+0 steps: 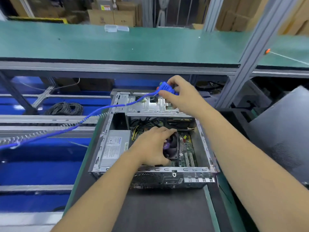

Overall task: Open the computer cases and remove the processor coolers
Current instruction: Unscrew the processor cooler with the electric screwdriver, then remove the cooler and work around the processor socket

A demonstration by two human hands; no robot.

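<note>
nearest the camera, a dark mat [160,211] covers the counter [215,213] at 6 o'clock, and on it sits the computer case [150,171], side panel off, its perforated rear plate facing the viewer. inside the case, at its 9 o'clock side, lies the grey power supply [115,146] with a white label; at the 3 o'clock side the green motherboard [188,151] shows white slots. between them sits the processor cooler [173,146], a dark fan with a purple hub. the left hand [152,146] lies on top of the cooler, fingers curled over the fan's far edge and thumb at its near edge, gripping it. a bundle of black and yellow cables [138,126] lies just beyond the hand, at the case's 12 o'clock inner part. farther on, a silver drive cage [145,104] spans the far end of the case. above it the right hand [182,94] is clamped round a blue electric screwdriver [165,87], whose blue coiled cord [80,122] runs away toward 9 o'clock. beyond the case at 10 o'clock, a coil of black cable [65,108] rests in a blue bin [41,164] area. at 12 o'clock a green conveyor belt [117,44] crosses, carrying a clear plastic box [111,28]. cardboard boxes [112,17] stand behind it.
</note>
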